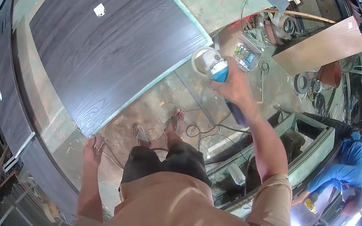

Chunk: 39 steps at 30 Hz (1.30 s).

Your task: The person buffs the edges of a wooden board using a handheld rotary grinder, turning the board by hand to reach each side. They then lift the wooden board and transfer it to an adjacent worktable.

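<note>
My right hand [233,84] is wrapped round an angle grinder [220,71] with a blue-and-silver head and a pale round disc. The disc is at the near right corner of a large dark wood-grain board [116,38]; whether it touches the edge I cannot tell. The board lies flat and has a light edge along its sides. My left hand [94,147] is at the board's lower corner, fingers extended against or just beside the edge. A small white label [99,10] is on the board's face.
A green frame [311,145] stands at my right. Cables [197,130] trail on the floor near my feet. A box of small items [248,52] and a light wooden panel [321,46] lie beyond the grinder. Another person in blue [343,166] crouches at far right.
</note>
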Each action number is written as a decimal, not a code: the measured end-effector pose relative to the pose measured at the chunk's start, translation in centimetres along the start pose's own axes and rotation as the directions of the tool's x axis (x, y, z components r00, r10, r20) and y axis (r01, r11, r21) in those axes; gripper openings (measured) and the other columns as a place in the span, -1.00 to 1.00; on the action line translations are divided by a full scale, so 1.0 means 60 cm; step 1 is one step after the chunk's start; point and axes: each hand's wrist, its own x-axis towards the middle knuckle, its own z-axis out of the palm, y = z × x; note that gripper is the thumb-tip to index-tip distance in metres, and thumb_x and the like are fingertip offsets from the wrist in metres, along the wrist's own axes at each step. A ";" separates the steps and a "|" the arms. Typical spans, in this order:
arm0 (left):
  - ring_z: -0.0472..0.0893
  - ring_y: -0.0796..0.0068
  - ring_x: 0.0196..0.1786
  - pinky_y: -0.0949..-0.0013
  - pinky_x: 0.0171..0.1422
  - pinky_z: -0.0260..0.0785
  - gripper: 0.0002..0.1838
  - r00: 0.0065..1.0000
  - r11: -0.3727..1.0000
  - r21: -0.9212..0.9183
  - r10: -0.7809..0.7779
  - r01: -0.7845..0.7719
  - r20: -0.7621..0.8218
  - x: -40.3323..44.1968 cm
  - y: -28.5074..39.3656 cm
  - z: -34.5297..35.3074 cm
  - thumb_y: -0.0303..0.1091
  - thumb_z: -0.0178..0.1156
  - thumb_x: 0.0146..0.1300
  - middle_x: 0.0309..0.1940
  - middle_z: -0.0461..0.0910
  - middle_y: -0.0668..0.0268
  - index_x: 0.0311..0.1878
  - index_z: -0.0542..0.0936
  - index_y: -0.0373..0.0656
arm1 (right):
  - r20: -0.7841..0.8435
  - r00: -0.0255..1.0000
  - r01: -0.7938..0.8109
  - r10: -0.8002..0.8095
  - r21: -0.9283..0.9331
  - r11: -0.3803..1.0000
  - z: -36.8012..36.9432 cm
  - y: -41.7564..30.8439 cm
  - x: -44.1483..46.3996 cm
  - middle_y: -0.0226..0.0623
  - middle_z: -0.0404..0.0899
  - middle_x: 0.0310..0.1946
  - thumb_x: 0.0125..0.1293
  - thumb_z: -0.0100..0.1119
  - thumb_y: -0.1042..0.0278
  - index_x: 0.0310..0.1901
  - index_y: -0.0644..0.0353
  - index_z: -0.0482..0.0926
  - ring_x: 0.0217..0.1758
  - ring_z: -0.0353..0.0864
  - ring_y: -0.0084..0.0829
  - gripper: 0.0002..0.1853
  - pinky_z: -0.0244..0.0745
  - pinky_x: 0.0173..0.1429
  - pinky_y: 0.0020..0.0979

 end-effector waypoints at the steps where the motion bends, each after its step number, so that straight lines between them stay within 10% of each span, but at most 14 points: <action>1: 0.51 0.05 0.38 -0.06 0.42 0.39 -0.54 1.000 1.000 0.011 0.000 0.000 -0.029 -0.001 0.000 0.004 -0.23 0.16 0.55 0.31 0.52 0.21 0.43 0.38 -0.06 | 0.002 1.000 0.013 -0.013 -0.004 1.000 -0.009 0.005 0.007 0.18 0.70 -0.04 0.04 0.53 0.10 0.37 0.08 0.33 0.06 0.71 0.19 -0.14 0.57 0.16 0.00; 6: 0.47 0.06 0.47 -0.01 0.43 0.39 -0.40 0.999 0.997 0.076 -0.012 0.014 -0.032 -0.002 0.000 -0.003 -0.18 0.07 0.60 0.54 0.33 0.12 0.59 0.19 -0.09 | -0.128 0.992 -0.016 0.017 0.007 1.000 -0.044 0.033 0.030 0.17 0.70 -0.03 0.05 0.53 0.09 0.35 0.14 0.33 0.08 0.71 0.12 -0.15 0.57 0.17 -0.06; 11: 0.57 0.09 0.35 0.02 0.38 0.41 -0.52 0.992 0.987 0.162 -0.020 -0.001 0.126 0.010 -0.049 -0.032 -0.10 0.00 0.61 0.35 0.54 0.10 0.42 0.42 -0.18 | -0.325 0.938 -0.059 0.121 0.194 0.979 -0.021 0.058 -0.012 0.11 0.67 0.07 0.05 0.54 0.13 0.34 0.25 0.35 0.14 0.70 0.01 -0.15 0.56 0.23 -0.11; 13: 0.66 0.15 0.19 0.09 0.31 0.44 -0.53 0.934 0.800 0.561 0.000 -0.213 0.356 -0.012 -0.067 -0.001 -0.07 0.03 0.59 0.14 0.68 0.12 0.33 0.53 -0.22 | -0.410 0.899 -0.031 0.154 0.292 0.956 -0.001 0.054 -0.078 0.12 0.63 0.16 0.05 0.56 0.10 0.35 0.25 0.34 0.22 0.66 -0.01 -0.13 0.53 0.28 -0.09; 14: 0.69 0.29 0.05 0.21 0.22 0.46 -0.49 0.859 0.964 0.149 0.121 -0.222 0.498 -0.009 -0.112 0.002 -0.06 0.06 0.59 -0.01 0.72 0.17 0.36 0.53 -0.27 | -0.458 0.869 -0.054 0.186 0.286 0.957 0.019 0.031 -0.114 0.11 0.60 0.21 0.06 0.58 0.09 0.35 0.24 0.35 0.27 0.63 -0.05 -0.13 0.51 0.32 -0.10; 15: 0.69 0.31 0.12 0.31 0.22 0.52 -0.50 0.763 0.540 0.601 0.126 -0.589 0.635 -0.062 -0.082 0.093 -0.19 0.01 0.60 0.07 0.72 0.14 0.42 0.49 -0.32 | -0.454 0.859 -0.007 0.237 0.452 0.892 0.048 0.023 -0.140 0.02 0.60 0.19 0.06 0.60 0.08 0.32 0.23 0.38 0.27 0.62 -0.10 -0.15 0.50 0.34 -0.13; 17: 0.66 0.27 0.19 0.28 0.30 0.48 -0.37 0.613 0.567 0.506 -0.001 -0.651 0.790 -0.106 -0.093 0.195 -0.22 0.15 0.51 0.20 0.65 0.05 0.54 0.34 -0.32 | -0.359 0.788 -0.234 0.500 0.577 0.782 0.066 -0.034 -0.208 -0.11 0.61 0.05 0.03 0.63 0.07 0.25 0.22 0.42 0.14 0.61 -0.19 -0.19 0.51 0.30 -0.16; 19: 0.65 0.20 0.22 0.22 0.34 0.47 -0.30 0.431 0.513 0.411 -0.085 -0.754 0.898 -0.182 -0.088 0.272 -0.21 0.20 0.47 0.25 0.61 0.00 0.56 0.29 -0.33 | -0.443 0.758 0.057 0.478 0.775 0.629 0.147 -0.014 -0.253 -0.09 0.61 0.03 0.03 0.61 0.04 0.20 0.25 0.46 0.11 0.62 -0.20 -0.23 0.51 0.26 -0.18; 21: 0.62 -0.02 0.28 0.12 0.39 0.45 -0.23 0.017 0.209 0.027 -0.053 -0.978 0.998 -0.253 -0.086 0.297 -0.23 0.29 0.38 0.29 0.55 -0.11 0.57 0.26 -0.35 | -0.403 0.708 0.179 0.580 0.897 0.404 0.158 -0.057 -0.341 -0.25 0.62 -0.04 0.05 0.60 0.09 0.18 0.24 0.49 0.03 0.61 -0.35 -0.28 0.55 0.18 -0.28; 24: 0.55 -0.21 0.31 0.01 0.41 0.43 -0.20 -0.239 0.090 -0.228 -0.149 -0.970 0.959 -0.247 -0.028 0.303 -0.27 0.31 0.35 0.33 0.48 -0.19 0.57 0.24 -0.35 | -0.274 0.733 0.281 0.623 0.956 0.090 0.217 -0.094 -0.365 -0.31 0.62 -0.12 0.23 0.50 0.21 0.21 0.20 0.50 -0.14 0.63 -0.48 -0.43 0.59 -0.02 -0.38; 29: 0.66 -0.27 0.05 0.02 0.15 0.56 -0.30 -0.399 0.162 -0.369 -0.224 -0.915 0.889 -0.260 -0.001 0.262 -0.32 0.20 0.41 0.12 0.59 -0.25 0.56 0.30 -0.36 | -0.273 0.628 0.420 0.729 0.907 -0.023 0.277 -0.095 -0.448 -0.27 0.60 -0.08 0.15 0.57 0.18 0.23 0.25 0.42 -0.09 0.63 -0.45 -0.31 0.60 -0.01 -0.32; 36: 0.71 0.00 0.14 0.10 0.26 0.52 -0.30 -0.409 0.289 -0.326 -0.304 -0.900 0.861 -0.299 -0.001 0.267 -0.19 0.16 0.46 0.19 0.63 -0.10 0.55 0.30 -0.37 | -0.325 0.536 0.661 0.780 0.736 -0.147 0.259 -0.130 -0.550 -0.25 0.56 -0.09 0.23 0.51 0.25 0.22 0.21 0.37 -0.25 0.68 -0.38 -0.38 0.75 -0.21 -0.23; 38: 0.70 0.13 0.18 0.11 0.30 0.52 -0.29 -0.130 0.604 0.282 -0.546 -0.745 0.827 -0.274 -0.033 0.288 -0.08 0.18 0.45 0.23 0.63 0.01 0.51 0.34 -0.34 | -0.353 0.532 0.717 0.769 0.671 -0.189 0.258 -0.121 -0.566 -0.27 0.57 -0.11 0.27 0.47 0.25 0.23 0.16 0.37 -0.28 0.68 -0.38 -0.41 0.77 -0.15 -0.21; 39: 0.75 0.09 0.06 0.11 0.21 0.62 -0.34 -0.044 0.677 0.621 -0.689 -0.394 0.724 -0.353 -0.022 0.294 -0.14 0.25 0.41 0.16 0.63 -0.03 0.41 0.38 -0.39 | -0.362 0.551 0.745 0.751 0.619 -0.249 0.255 -0.116 -0.574 -0.25 0.59 -0.10 0.29 0.46 0.23 0.23 0.16 0.37 -0.25 0.70 -0.35 -0.42 0.77 -0.13 -0.20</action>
